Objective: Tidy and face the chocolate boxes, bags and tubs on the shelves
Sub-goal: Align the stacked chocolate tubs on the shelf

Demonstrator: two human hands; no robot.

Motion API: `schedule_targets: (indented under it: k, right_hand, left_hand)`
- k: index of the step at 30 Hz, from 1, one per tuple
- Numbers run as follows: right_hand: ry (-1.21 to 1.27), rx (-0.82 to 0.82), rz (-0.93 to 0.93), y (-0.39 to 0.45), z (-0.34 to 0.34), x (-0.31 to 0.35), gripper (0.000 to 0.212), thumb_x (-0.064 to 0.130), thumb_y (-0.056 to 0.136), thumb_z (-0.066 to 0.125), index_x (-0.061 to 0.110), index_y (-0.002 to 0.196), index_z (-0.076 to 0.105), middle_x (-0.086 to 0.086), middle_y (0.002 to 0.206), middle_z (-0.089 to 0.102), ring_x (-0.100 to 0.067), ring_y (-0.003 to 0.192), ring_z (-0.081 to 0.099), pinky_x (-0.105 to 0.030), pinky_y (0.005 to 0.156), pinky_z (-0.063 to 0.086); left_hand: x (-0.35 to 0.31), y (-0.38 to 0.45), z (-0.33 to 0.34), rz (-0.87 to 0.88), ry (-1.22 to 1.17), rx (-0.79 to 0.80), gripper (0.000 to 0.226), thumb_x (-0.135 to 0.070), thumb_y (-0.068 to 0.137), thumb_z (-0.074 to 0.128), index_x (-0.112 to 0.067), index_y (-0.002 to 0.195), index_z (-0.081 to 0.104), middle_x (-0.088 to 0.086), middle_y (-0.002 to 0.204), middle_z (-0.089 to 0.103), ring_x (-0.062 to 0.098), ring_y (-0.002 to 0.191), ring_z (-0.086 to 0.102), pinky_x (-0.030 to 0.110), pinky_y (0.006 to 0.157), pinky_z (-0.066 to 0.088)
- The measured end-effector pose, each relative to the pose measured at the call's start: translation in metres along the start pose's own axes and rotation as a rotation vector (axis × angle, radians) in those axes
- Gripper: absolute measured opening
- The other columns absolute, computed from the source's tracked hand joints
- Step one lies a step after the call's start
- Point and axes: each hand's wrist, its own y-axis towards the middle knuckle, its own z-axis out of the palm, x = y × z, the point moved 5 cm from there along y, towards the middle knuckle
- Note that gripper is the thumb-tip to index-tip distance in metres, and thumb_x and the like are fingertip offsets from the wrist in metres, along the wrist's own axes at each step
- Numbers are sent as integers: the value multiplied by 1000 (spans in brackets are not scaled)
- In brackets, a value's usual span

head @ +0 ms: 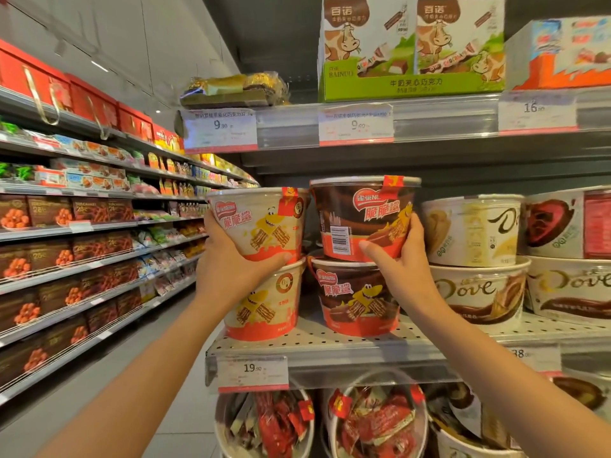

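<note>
Four wafer tubs stand in two stacks on the middle shelf (330, 345). My left hand (228, 262) grips the upper cream tub (264, 223), thumb under its base, above the lower cream tub (264, 305). My right hand (403, 259) grips the upper brown tub (360, 216), which is turned so that its barcode faces out and sits tilted on the lower brown tub (357, 299). To the right stand stacked Dove tubs (476, 259).
The top shelf carries a green cow-print chocolate box (410, 47), a wrapped gold tray (231, 90) and an orange box (558, 54). Clear tubs of red-wrapped sweets (373, 421) fill the shelf below. A long aisle of shelves (82, 226) runs off to the left.
</note>
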Motion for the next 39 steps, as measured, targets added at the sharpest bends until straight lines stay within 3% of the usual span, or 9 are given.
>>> schedule_targets:
  k: [3, 7, 11, 15, 21, 27, 32, 35, 39]
  right_hand:
    - [-161, -97, 44, 1, 0, 1, 114, 54, 57, 79, 22, 145, 16, -3, 143, 30, -20, 131, 35, -40, 106, 36]
    - [-270, -163, 46, 3, 5, 8, 117, 59, 48, 82, 19, 140, 22, -4, 140, 28, -22, 130, 32, -39, 104, 36]
    - [-142, -66, 81, 2, 4, 4, 123, 66, 41, 77, 27, 140, 16, 2, 136, 37, -15, 120, 43, -36, 98, 44]
    - [-89, 38, 63, 2, 2, 1, 113, 52, 55, 80, 32, 142, 10, 14, 120, 40, -6, 108, 45, -26, 85, 41]
    - [-116, 20, 8, -4, 7, 3, 111, 50, 60, 79, 32, 144, 8, 4, 142, 35, -15, 129, 39, -45, 105, 40]
    - [-127, -25, 16, -7, 8, 2, 116, 53, 55, 78, 30, 144, 8, 2, 145, 33, -16, 130, 37, -45, 106, 39]
    - [-114, -40, 63, -3, 5, -2, 122, 47, 56, 81, 30, 146, 1, 0, 145, 35, -18, 129, 40, -41, 103, 40]
    - [-86, -42, 105, 1, 3, -3, 125, 48, 56, 81, 29, 147, -2, 1, 144, 37, -18, 127, 42, -42, 101, 40]
    - [-130, -79, 124, 4, 7, 3, 133, 60, 46, 81, 30, 146, -1, -1, 147, 32, -22, 132, 38, -49, 104, 39]
  left_hand:
    - [-1, -1, -1, -2, -8, -11, 135, -71, 38, 75, -33, 144, 0, 2, 137, 47, 27, 121, 50, 47, 93, 45]
    - [0, -1, 0, -8, -15, -2, 136, -74, 35, 73, -33, 143, 1, 2, 138, 46, 27, 122, 50, 48, 94, 45]
    - [2, -3, -4, 8, -104, 76, 145, -82, 23, 69, -38, 143, 1, -4, 141, 42, 21, 124, 48, 47, 95, 45]
    - [7, -4, -7, 9, -96, 203, 153, -76, 23, 75, -43, 143, -13, -4, 143, 41, 22, 123, 49, 52, 95, 47]
    - [7, -4, -4, 24, -7, 159, 149, -69, 34, 77, -37, 143, -20, -1, 143, 43, 24, 119, 53, 46, 91, 48]
    - [11, -2, -4, -75, -129, 92, 147, -85, 30, 64, -34, 145, -14, 1, 150, 34, 26, 131, 42, 53, 102, 39]
    - [13, -2, -6, -115, -62, 6, 117, -79, 31, 65, -23, 125, 23, 10, 135, 40, 28, 118, 49, 38, 81, 45]
    - [16, 1, -7, -78, -118, 30, 87, -60, 54, 77, -24, 110, 21, 9, 128, 47, 21, 107, 53, 34, 77, 44]
    - [19, 3, -9, -42, -137, 53, 74, -45, 71, 75, -18, 115, 22, 8, 127, 52, 21, 106, 55, 39, 84, 49]
